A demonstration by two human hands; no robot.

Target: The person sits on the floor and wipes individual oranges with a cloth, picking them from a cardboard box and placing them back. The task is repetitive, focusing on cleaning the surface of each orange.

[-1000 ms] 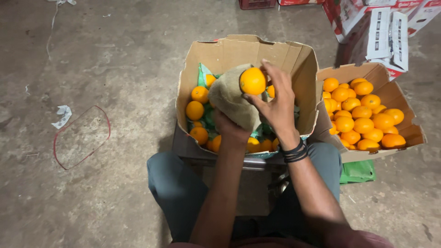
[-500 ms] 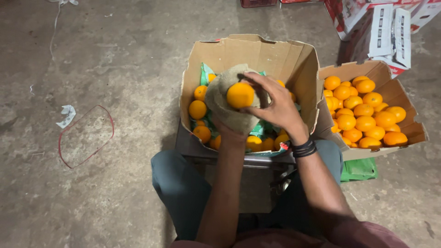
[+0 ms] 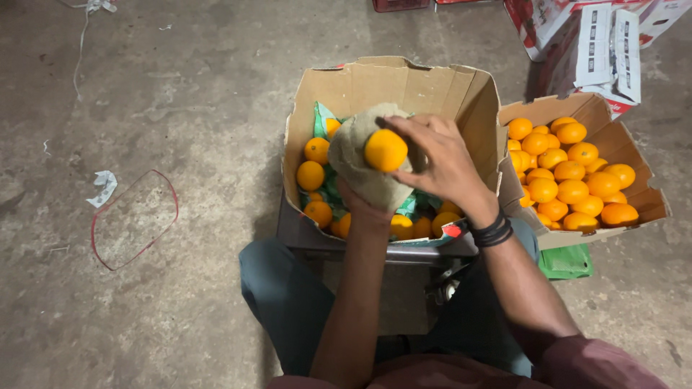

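Note:
My left hand (image 3: 364,205) is wrapped in a beige cloth (image 3: 360,162) and cups an orange (image 3: 385,150) from below. My right hand (image 3: 432,155) grips the same orange from the right, fingers curled over its top. Both hands hover over an open cardboard box (image 3: 389,86) that holds several loose oranges (image 3: 311,175) on green paper. A black band circles my right wrist.
A second cardboard box (image 3: 634,173) to the right is packed with several oranges. White printed cartons (image 3: 605,43) stand at the back right. A red loop (image 3: 133,220) and paper scraps lie on the concrete floor at left. A green bag (image 3: 566,261) lies under the right box.
The orange has sunk lower into the cloth in my left hand, and my right hand has turned over its top. The view has shifted slightly.

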